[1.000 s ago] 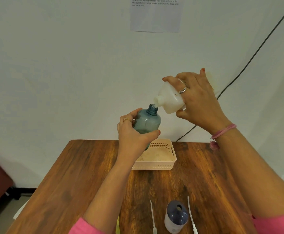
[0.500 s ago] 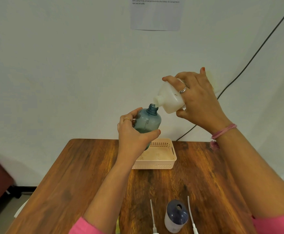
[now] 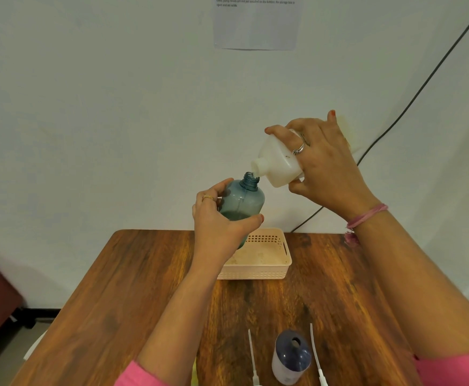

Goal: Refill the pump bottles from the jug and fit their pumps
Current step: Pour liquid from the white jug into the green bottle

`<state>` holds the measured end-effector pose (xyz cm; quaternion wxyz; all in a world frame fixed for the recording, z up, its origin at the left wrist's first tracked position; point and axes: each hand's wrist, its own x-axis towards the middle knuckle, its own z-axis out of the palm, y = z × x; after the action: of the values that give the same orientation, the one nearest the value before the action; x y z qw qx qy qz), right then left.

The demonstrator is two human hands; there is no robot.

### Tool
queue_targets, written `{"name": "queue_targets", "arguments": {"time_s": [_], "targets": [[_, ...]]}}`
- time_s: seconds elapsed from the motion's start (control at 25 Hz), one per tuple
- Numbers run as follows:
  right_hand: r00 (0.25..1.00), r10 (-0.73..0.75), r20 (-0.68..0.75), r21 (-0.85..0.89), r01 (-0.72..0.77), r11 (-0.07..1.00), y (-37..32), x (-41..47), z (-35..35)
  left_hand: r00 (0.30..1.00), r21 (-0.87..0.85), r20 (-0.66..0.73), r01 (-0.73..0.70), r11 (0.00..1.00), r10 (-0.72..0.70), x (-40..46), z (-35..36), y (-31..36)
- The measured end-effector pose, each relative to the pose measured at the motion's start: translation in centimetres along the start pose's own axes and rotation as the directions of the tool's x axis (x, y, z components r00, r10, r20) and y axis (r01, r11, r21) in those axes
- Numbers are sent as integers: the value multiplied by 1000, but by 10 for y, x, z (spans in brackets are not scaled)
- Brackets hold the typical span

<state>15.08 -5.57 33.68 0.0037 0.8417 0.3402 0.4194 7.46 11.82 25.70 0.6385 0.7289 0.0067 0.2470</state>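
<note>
gripping the blue bottle point(image 3: 241, 201) low on its body, our left hand point(image 3: 219, 224) had its thumb across the near side and its fingers point(image 3: 216, 190) curled round the far side, closed firmly, holding it in the air above the basket point(image 3: 279, 264). our right hand point(image 3: 328, 168) was wrapped over the white jug point(image 3: 279, 162), fingers spread wide along its upper face and thumb underneath, tipping it so its spout sat just beside the bottle's open threaded neck, up and to the right of the basket.

we judged the pour to be under way: a dark level showed in the lower part of the blue bottle, though we could not make out a stream at the spout. the risk was plain. the spout met the neck at its edge rather than squarely over it, and both vessels were held free in the air, so a small drift of either hand could send liquid down the outside of the bottle and into the basket or onto the table point(image 3: 133, 288). tipping too steeply could flood the narrow neck.

nearer to us than the basket stood a second bottle point(image 3: 291, 360), open at the top, with two white pumps point(image 3: 315, 355) lying either side of it, not yet fitted.
</note>
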Motion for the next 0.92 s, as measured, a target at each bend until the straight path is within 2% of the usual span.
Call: {"name": "queue_targets", "arguments": {"time_s": [0.92], "targets": [[999,-36,8,-20,36,999,-2,1,-1,999,18,7,37,999,-37,-2,-1,-1]]}}
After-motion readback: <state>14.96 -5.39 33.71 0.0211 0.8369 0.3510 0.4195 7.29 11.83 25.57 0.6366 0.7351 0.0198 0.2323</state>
